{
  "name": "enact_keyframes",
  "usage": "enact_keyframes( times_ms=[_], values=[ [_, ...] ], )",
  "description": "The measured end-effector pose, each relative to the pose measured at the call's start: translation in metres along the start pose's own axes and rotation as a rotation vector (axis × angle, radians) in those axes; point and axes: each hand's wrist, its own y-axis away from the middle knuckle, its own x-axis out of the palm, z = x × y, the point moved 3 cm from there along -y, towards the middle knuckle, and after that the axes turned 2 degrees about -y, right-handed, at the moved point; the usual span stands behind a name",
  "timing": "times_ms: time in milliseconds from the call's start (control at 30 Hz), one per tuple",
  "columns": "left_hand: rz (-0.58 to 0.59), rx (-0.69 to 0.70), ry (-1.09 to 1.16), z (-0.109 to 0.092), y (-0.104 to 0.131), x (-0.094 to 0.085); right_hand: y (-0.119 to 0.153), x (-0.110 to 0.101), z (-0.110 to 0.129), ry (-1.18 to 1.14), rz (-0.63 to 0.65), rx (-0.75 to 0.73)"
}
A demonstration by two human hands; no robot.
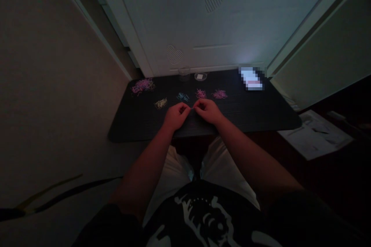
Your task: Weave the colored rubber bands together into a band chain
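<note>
Both hands meet over the front middle of the dark table, fingertips nearly touching. My left hand (177,115) pinches one end of a thin, small strip (191,108), which looks bluish in the dim light. The other end sits between the thumb and finger of my right hand (208,110). Just beyond the hands lie a small blue pile (182,97) of thin pieces, a pink pile (201,93) and a pinkish-purple pile (220,94). To the left is a pale yellow pile (161,103). A bigger mixed-colour pile (143,86) lies at the far left corner.
At the table's (139,123) back edge stand a clear plastic cup (184,74) and a round clear lid (200,76) with a white square on it. A lit, blurred-out screen (251,78) is at the back right. Papers (317,133) lie lower down at right.
</note>
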Motion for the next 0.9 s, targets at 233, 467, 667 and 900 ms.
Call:
enact_keyframes(
  times_ms=[233, 467, 667, 900],
  values=[
    [0.007, 0.006, 0.006, 0.0013, -0.0012, 0.0004, 0.0000, 0.0004, -0.0002, -0.004, 0.002, 0.003],
    [0.014, 0.012, 0.006, -0.0018, 0.0004, -0.0004, 0.0003, 0.0008, 0.0006, -0.001, 0.004, -0.004],
    [0.018, 0.009, -0.034, -0.0033, 0.0011, 0.0004, 0.0007, 0.0010, 0.0007, -0.007, 0.005, -0.003],
    [0.029, -0.005, -0.065, -0.0060, 0.0010, -0.0010, 0.0016, 0.0004, 0.0037, -0.019, 0.009, 0.012]
  ],
)
